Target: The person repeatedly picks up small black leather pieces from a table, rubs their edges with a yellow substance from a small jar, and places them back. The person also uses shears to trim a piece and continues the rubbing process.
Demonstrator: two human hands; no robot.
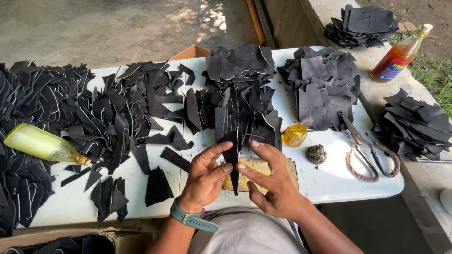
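My left hand [206,176] and my right hand [270,181] together pinch a narrow black leather strip [231,157] held upright between thumbs and fingers, just above a tan glue-stained board [262,165] at the white table's [339,181] front edge. A green watch [192,218] is on my left wrist. Right behind the strip stands a stack of similar black cut pieces [245,124].
Heaps of black leather offcuts [117,108] cover the table's left and back. A small jar of yellow glue [294,134], a round stone [316,154] and scissors [369,150] lie at right. A yellow bottle [40,143] lies at left; an orange bottle [398,56] stands on the ledge.
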